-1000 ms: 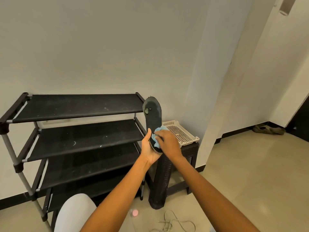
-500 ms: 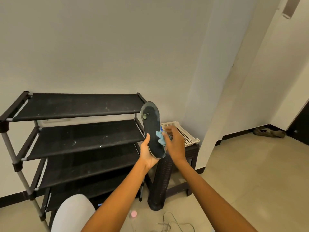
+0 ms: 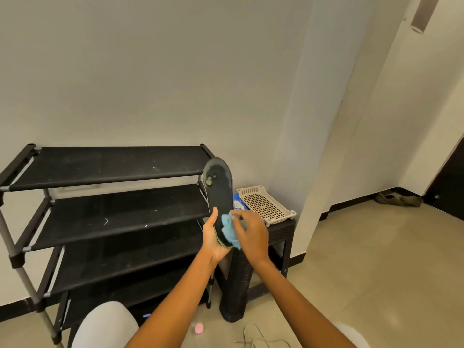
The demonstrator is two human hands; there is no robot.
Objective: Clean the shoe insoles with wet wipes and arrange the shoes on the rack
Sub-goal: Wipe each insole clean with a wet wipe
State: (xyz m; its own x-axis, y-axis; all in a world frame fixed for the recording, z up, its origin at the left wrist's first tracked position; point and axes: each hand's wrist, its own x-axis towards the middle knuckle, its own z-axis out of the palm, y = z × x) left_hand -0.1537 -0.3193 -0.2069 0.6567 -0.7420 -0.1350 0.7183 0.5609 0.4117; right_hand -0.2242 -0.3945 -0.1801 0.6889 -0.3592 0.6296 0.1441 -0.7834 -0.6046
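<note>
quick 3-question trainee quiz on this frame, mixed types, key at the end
1. True or false: the left hand holds the insole upright by its lower end.
2. What does the right hand press against the insole? A) brush B) blue wipe C) sponge
3. Fill in: the perforated basket sits on the dark ____ beside the shoe rack.

Key: 1 true; 2 B; 3 stool
</note>
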